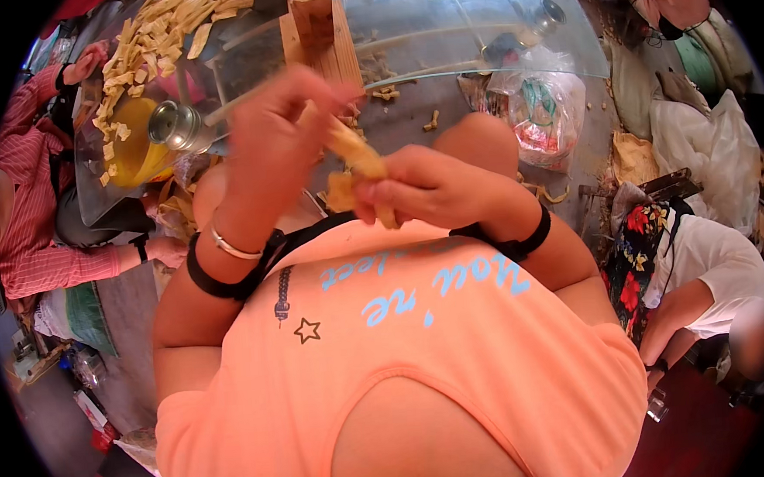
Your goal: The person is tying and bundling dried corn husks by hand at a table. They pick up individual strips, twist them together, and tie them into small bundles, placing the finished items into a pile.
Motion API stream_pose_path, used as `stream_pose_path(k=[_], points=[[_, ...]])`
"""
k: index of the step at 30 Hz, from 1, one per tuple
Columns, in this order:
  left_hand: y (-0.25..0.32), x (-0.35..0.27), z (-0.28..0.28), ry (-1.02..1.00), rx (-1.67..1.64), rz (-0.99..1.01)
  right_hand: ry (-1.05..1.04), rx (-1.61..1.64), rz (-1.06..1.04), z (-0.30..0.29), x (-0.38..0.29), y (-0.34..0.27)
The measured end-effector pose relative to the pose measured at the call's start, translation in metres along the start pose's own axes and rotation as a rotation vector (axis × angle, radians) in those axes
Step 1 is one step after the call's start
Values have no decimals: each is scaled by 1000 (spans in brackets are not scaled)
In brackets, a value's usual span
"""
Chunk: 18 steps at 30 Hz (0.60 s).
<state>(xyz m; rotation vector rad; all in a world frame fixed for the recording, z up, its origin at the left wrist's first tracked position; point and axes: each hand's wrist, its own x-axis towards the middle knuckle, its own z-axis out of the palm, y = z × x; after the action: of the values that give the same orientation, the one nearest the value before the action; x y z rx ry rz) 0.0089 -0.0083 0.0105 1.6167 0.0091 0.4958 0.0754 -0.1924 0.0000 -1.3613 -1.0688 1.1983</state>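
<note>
My right hand (425, 187) pinches a pale yellow, fibrous strip (353, 150) in front of my stomach. Further yellow material (340, 192) bunches beside those fingers, with an end sticking out below them. My left hand (283, 123), blurred by motion and wearing a bangle, is closed around the strip's upper end, higher and to the left. The strip runs slantwise between both hands. Beyond my left hand is a wooden block (313, 20) on a wooden board (345, 40) at the glass tabletop's (407, 14) near side.
Many yellow pieces (165, 22) lie across the glass at left, above a yellow container (136, 139). A clear plastic bag (548, 110) stands on the floor at right. People sit on both sides: a striped sleeve (63, 274) at left, a white top (711, 264) at right.
</note>
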Motion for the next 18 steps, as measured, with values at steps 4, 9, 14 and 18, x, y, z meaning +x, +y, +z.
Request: stream_pose_path(k=[4, 9, 14, 18], points=[[2, -4, -37, 26, 168, 66, 202, 180, 90, -1, -4, -1], [8, -18, -6, -277, 216, 5, 274, 248, 30, -3, 3, -2], [7, -21, 0, -80, -79, -334, 582, 45, -219, -1, 17, 12], [-3, -38, 9, -132, 130, 232, 606, 163, -236, 2, 15, -7]])
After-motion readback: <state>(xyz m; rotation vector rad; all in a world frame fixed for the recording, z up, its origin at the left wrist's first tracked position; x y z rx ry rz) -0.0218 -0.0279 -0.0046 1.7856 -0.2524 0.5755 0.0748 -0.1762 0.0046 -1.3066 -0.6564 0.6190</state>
